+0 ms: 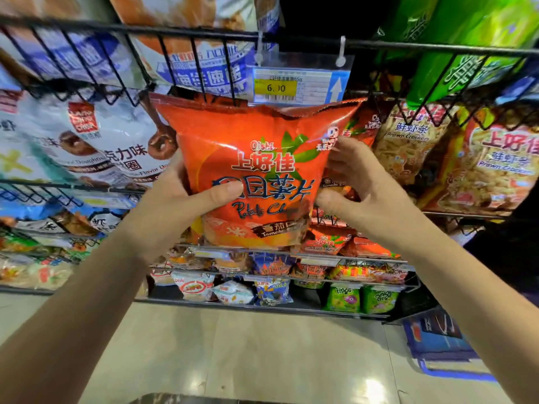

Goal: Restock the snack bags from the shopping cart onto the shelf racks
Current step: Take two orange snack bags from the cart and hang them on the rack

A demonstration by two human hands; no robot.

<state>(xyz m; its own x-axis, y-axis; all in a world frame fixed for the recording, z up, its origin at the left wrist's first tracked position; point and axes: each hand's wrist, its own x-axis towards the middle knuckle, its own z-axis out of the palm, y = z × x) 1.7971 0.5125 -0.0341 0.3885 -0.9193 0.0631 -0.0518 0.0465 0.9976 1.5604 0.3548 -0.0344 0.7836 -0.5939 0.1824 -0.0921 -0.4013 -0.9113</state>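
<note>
Your left hand (180,196) grips the orange chip bag (256,170) at its left edge, thumb across the front; your right hand (364,193) pinches the right edge. Its top sits just under the price tag (291,86); prawn cracker bags (408,141) crowd the right.

Both hands: left (186,196), right (367,193), grip orange chip bag (256,158) before wire rack (204,39).

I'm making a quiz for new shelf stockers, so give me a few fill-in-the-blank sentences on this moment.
1. The chip bag is held by ____ hands.
2. The left hand lays its ____ across the bag's front.
3. The yellow price tag hangs ____ the bag.
4. The prawn cracker bags sit to the bag's ____ side.
Missing words: two; thumb; above; right.
</note>
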